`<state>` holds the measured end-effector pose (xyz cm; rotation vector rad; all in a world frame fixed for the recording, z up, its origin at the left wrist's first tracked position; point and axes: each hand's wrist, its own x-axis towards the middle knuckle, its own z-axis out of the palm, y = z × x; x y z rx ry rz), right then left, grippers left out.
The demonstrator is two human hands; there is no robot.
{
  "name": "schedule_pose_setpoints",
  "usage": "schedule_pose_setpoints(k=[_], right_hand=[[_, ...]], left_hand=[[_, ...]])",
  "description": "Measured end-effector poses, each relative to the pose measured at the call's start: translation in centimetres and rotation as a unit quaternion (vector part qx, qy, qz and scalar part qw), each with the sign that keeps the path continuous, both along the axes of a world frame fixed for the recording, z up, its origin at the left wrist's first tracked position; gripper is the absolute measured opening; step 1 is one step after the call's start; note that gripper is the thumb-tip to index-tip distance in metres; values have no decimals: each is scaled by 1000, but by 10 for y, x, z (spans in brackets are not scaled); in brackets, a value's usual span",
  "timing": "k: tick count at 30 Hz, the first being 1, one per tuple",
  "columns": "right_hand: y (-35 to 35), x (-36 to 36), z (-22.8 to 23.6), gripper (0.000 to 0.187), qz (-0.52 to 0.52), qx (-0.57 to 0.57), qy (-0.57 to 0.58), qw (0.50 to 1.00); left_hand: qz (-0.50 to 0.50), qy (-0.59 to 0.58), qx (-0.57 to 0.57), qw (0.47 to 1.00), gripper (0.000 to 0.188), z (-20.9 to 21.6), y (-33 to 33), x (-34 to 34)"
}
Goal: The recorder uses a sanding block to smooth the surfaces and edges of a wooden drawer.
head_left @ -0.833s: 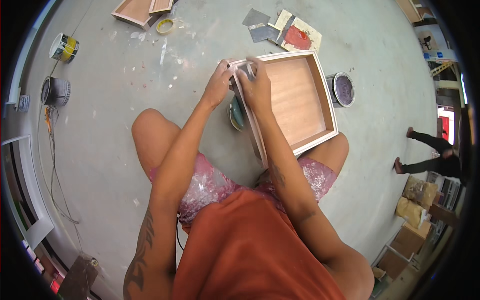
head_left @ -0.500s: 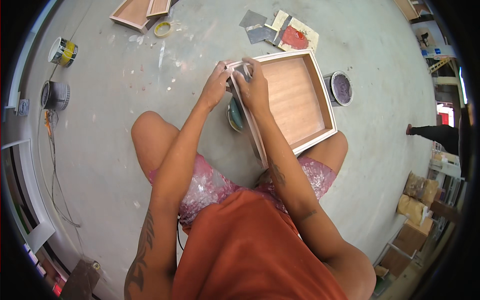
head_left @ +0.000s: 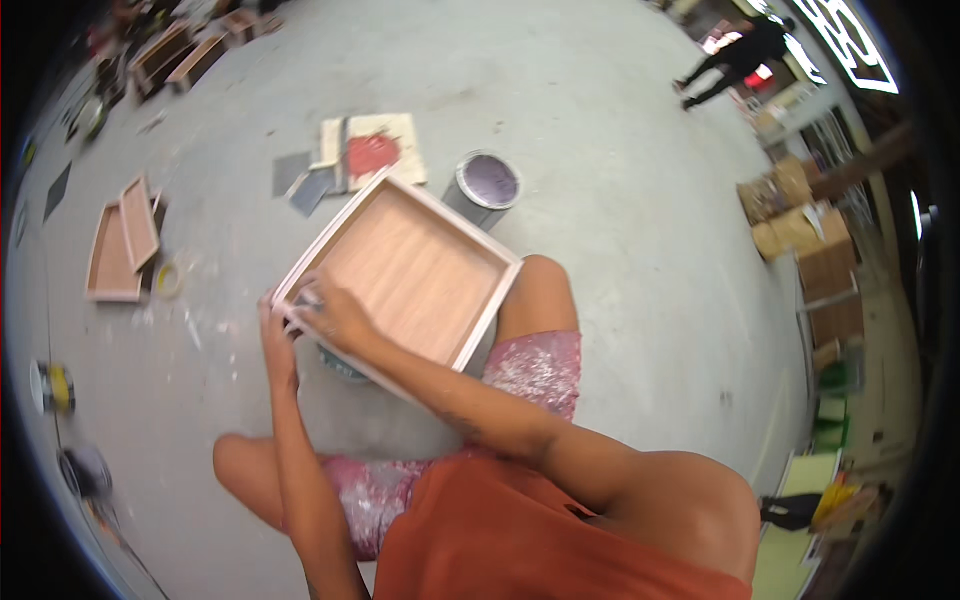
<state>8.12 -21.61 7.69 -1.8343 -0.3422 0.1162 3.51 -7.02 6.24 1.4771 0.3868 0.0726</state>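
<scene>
A shallow wooden drawer-like box (head_left: 425,270) with a pale rim rests tilted across my lap, its open side facing up. My left hand (head_left: 277,322) is wrapped round its left corner from outside, fingers closed on the rim. Over the inner side of that same corner, my right hand (head_left: 338,314) is bent, blurred by motion. A small grey piece that looks like sandpaper (head_left: 308,294) shows at its fingertips. Beneath the box's near edge, a teal round object (head_left: 343,364) is partly hidden.
Beyond the box lie a board with red paste (head_left: 372,154) and grey sheets (head_left: 312,190). An open can of purple-grey paint (head_left: 488,182) stands close to its far right edge. Leftward are wooden trays (head_left: 118,262) and a tape roll (head_left: 168,280). A person (head_left: 740,60) walks far right.
My view has swung right, so the surroundings sit further left. The box appears turned, and my right hand has shifted from its left side edge to inside the corner.
</scene>
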Motion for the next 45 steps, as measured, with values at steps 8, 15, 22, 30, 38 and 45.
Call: schedule_pose_setpoints(k=[8, 15, 22, 30, 38, 45], right_hand=[[-20, -10, 29, 48, -2, -41, 64, 997], [-14, -1, 14, 49, 2, 17, 45, 999], [3, 2, 17, 50, -31, 19, 73, 997], [-2, -19, 45, 46, -49, -185, 126, 973], [4, -30, 39, 35, -30, -200, 50, 978], [11, -13, 34, 32, -70, -114, -18, 991]], left_hand=[[5, 3, -15, 1000, 47, 5, -13, 5], [-19, -2, -3, 1000, 47, 6, -6, 16], [-30, -2, -8, 1000, 44, 7, -1, 16], [-7, 14, -16, 1000, 44, 1, 10, 15], [65, -13, -222, 973, 49, -20, -13, 17], [-3, -35, -203, 979, 51, -8, -14, 22]])
